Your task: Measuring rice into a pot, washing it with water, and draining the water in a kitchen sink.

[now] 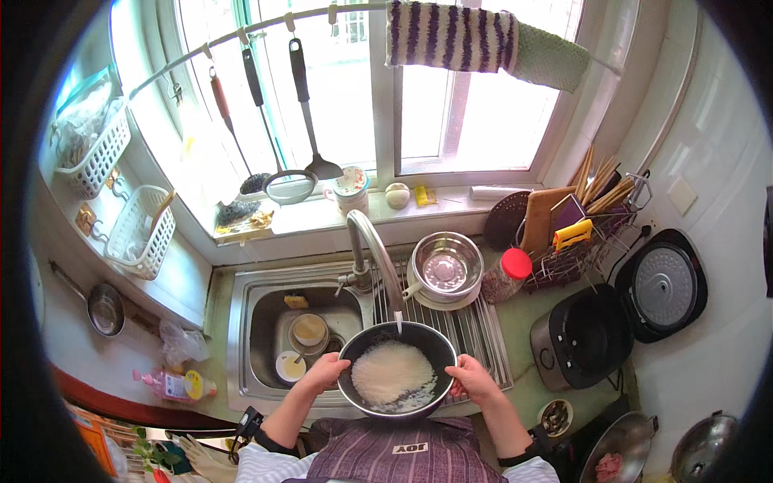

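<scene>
A dark inner pot point(397, 406) of a rice cooker hangs in front of the sink's edge, partly over the drainboard. White rice point(392, 371) lies in it, with cloudy liquid at the lower right. My left hand point(326, 369) grips its left rim, and my right hand point(471, 380) grips the right rim. Above the pot's far rim arches the faucet point(377, 253), with a thin stream of water point(398, 321) falling from its spout. At the right stands the rice cooker point(580, 344), its lid point(658, 290) raised.
Left of the pot, the sink basin point(266, 338) holds bowls point(310, 332). A steel pot point(448, 265) and a red-lidded jar point(509, 275) stand behind the drainboard point(495, 356). At right are a utensil rack point(580, 241), a small bowl point(555, 416) and a wok point(622, 450) holding meat.
</scene>
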Tool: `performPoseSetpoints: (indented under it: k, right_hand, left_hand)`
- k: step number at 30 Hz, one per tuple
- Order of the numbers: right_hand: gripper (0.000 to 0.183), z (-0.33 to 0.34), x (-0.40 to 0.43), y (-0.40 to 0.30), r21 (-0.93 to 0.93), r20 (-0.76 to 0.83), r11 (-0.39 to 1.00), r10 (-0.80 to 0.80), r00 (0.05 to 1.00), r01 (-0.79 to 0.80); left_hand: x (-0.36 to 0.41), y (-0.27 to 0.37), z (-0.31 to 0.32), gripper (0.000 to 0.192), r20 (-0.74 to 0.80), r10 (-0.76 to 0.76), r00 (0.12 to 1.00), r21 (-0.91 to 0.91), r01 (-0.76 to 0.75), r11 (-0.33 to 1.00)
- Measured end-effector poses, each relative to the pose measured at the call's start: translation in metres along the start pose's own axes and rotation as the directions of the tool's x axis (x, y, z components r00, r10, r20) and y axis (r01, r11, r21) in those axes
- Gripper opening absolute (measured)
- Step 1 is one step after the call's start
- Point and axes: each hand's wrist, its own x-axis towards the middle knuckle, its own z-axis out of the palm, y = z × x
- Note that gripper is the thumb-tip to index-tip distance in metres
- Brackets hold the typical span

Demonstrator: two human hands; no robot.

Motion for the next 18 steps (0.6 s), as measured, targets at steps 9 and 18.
performPoseSetpoints:
  k: [9, 18]
  right_hand:
    - [0.021, 0.006, 0.011, 0.035, -0.115, -0.094, 0.989, -0.106, 0.99, 0.095]
    - [0.02, 0.003, 0.01, 0.052, -0.031, -0.133, 1.0, -0.001, 0.991, -0.003]
  left_hand:
    - [0.024, 0.01, -0.008, 0.029, -0.142, 0.5, 0.854, 0.676, -0.285, 0.679]
    - [0.071, 0.036, 0.001, 0.03, -0.016, 0.521, 0.853, 0.856, -0.258, 0.448]
